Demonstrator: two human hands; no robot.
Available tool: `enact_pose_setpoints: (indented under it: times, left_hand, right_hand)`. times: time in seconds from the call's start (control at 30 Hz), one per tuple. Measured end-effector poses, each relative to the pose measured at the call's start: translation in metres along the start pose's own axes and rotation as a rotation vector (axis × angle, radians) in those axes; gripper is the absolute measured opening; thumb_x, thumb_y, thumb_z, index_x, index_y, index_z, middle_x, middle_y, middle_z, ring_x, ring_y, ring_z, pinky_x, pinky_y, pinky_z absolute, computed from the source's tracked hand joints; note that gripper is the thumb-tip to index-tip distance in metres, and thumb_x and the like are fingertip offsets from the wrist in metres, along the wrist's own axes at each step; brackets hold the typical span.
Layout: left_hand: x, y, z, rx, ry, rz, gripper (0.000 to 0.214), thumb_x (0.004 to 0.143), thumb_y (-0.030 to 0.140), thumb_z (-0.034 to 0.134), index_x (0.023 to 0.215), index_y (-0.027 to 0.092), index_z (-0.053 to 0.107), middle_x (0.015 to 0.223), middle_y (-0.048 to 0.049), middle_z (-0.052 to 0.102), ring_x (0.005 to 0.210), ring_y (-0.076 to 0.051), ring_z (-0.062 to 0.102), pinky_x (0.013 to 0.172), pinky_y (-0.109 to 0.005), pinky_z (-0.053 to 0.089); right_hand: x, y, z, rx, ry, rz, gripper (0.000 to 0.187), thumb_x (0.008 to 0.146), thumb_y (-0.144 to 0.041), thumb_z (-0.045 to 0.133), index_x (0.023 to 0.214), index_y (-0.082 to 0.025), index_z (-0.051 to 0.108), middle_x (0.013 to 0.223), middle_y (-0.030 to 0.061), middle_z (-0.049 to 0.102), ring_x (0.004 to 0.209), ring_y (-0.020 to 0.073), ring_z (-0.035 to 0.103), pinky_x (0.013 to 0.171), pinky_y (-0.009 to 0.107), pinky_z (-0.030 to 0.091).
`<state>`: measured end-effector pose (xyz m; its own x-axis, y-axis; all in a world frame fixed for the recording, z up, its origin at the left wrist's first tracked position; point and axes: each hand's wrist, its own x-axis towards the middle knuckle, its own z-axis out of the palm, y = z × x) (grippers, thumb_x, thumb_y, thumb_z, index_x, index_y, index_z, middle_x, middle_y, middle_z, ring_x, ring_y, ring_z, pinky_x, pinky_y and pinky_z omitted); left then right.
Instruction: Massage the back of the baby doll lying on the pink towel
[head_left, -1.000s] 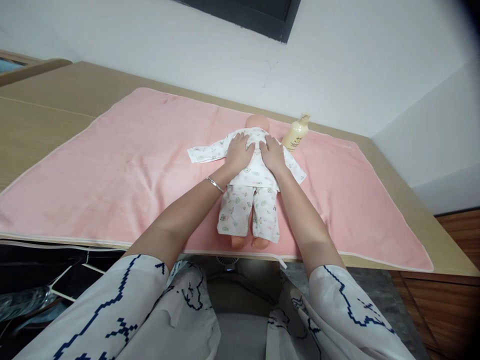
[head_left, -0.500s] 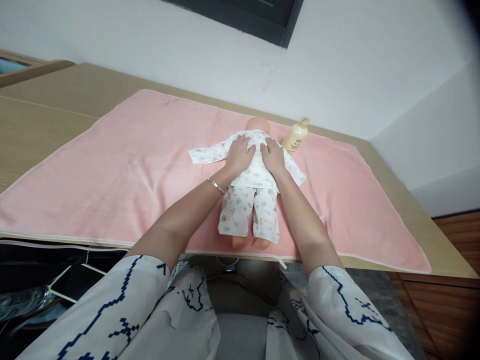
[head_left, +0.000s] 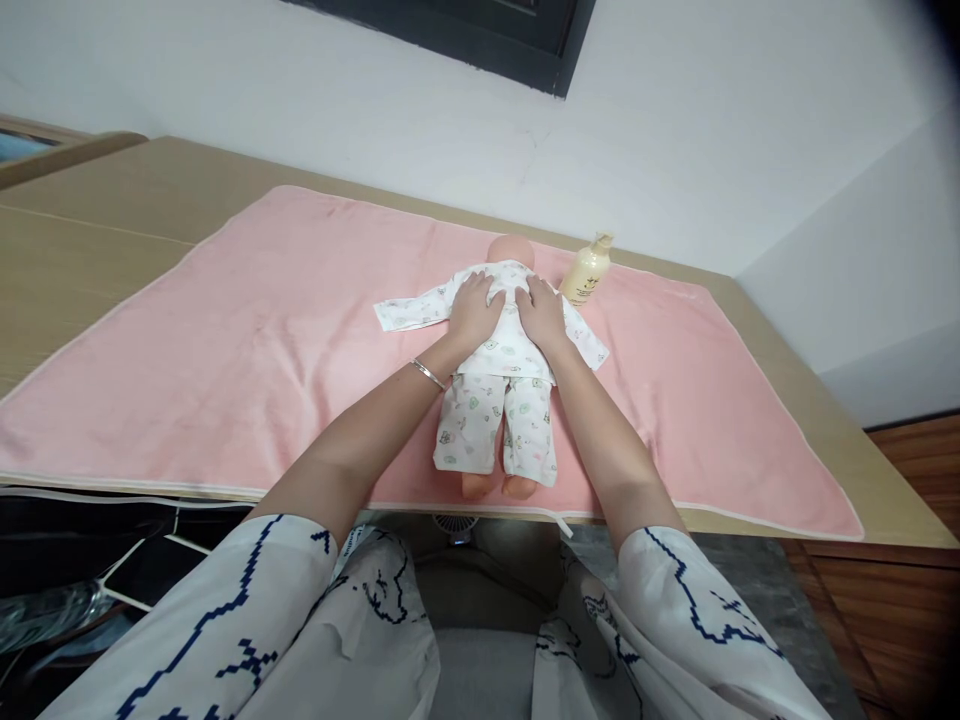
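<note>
A baby doll [head_left: 499, 400] in white printed pyjamas lies face down on a pink towel [head_left: 247, 330], its head [head_left: 511, 249] toward the wall. My left hand [head_left: 474, 310] lies flat on the left side of its back, fingers stretched out. A thin bracelet circles that wrist. My right hand [head_left: 541, 312] rests flat on the right side of the back, fingers together and extended. Neither hand holds anything. The doll's left sleeve [head_left: 409, 308] lies spread out on the towel.
A cream pump bottle [head_left: 586, 272] stands on the towel just right of the doll's head. The towel covers a wooden table [head_left: 82, 240] set against a white wall. My patterned sleeves and lap fill the bottom of the view.
Both hands stay on the doll's back with almost no shift. The view has tilted slightly.
</note>
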<state>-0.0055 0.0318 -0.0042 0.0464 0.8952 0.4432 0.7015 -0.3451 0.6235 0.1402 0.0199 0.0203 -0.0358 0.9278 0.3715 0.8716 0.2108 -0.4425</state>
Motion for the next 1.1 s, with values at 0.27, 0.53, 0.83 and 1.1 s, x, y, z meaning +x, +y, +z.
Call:
enact_pose_setpoints:
  times: [0.27,0.53,0.83,1.1]
  left_hand:
    - [-0.005,-0.002,-0.002,-0.024,0.044,0.011,0.048,0.101,0.034,0.028,0.132,0.015,0.06,0.149,-0.0096,0.052,0.144,-0.02,0.041,0.122,-0.039,0.032]
    - [-0.007,-0.006,0.0,-0.083,0.088,0.015,0.052,0.103,0.04,0.024,0.128,0.016,0.063,0.147,-0.0087,0.055,0.143,-0.02,0.043,0.122,-0.04,0.032]
    - [-0.005,-0.008,0.004,-0.179,0.123,0.04,0.06,0.102,0.045,0.021,0.125,0.008,0.064,0.143,-0.017,0.057,0.141,-0.026,0.045,0.122,-0.041,0.032]
    - [-0.006,-0.013,0.008,-0.221,0.132,0.027,0.061,0.102,0.048,0.021,0.127,0.012,0.063,0.145,-0.0144,0.056,0.143,-0.026,0.043,0.123,-0.044,0.03]
  right_hand:
    - [-0.003,-0.021,-0.023,0.032,0.076,-0.141,0.051,0.098,-0.037,0.028,0.142,-0.021,0.046,0.159,0.0088,0.036,0.15,0.0214,0.028,0.124,0.053,0.015]
    - [-0.004,-0.011,-0.005,0.067,-0.053,-0.156,0.052,0.095,-0.033,0.036,0.14,-0.012,0.051,0.155,0.0146,0.041,0.149,0.0265,0.032,0.124,0.051,0.02]
    - [-0.006,-0.015,-0.004,0.113,0.056,-0.154,0.047,0.095,-0.032,0.038,0.136,-0.015,0.053,0.154,0.0124,0.043,0.149,0.0262,0.03,0.125,0.053,0.018]
    - [-0.003,-0.016,-0.012,0.131,0.122,-0.136,0.05,0.096,-0.034,0.037,0.141,-0.015,0.05,0.157,0.0103,0.04,0.15,0.0237,0.03,0.125,0.05,0.021]
